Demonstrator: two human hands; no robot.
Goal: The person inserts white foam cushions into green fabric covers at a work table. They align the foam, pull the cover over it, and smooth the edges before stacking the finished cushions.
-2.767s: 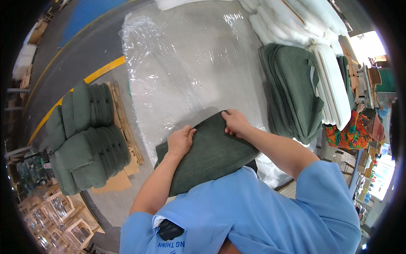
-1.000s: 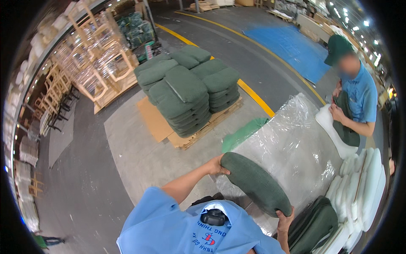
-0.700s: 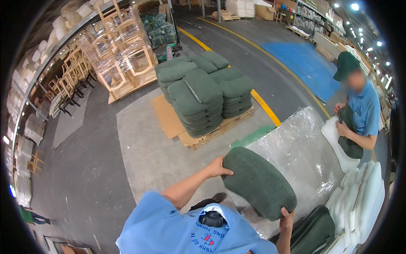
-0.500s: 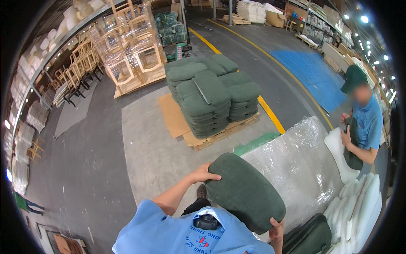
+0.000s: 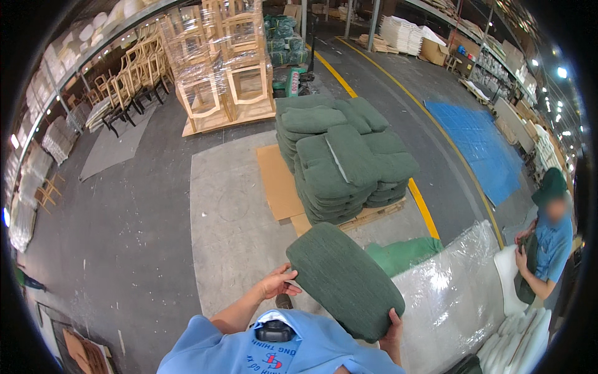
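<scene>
A dark green, rounded rectangular cushion is tilted in front of my chest. My right hand grips its lower right corner, with the fingers partly hidden behind it. At the cushion's left edge is my left hand, its fingers spread and the thumb close to or touching the fabric. Ahead, several layers of similar green cushions are stacked on a wooden pallet. One cushion on top lies at a slant, showing a pale edge.
To the right stands a plastic-wrapped surface beside a green sheet. White foam pads are piled at lower right. A co-worker handles green fabric and white foam there. Wrapped wooden frames stand at far left; cardboard lies by the pallet.
My view has turned left, so the stack appears farther right. The cushion has shifted left relative to my body. My left hand has loosened from its grip on the edge; the right still holds.
</scene>
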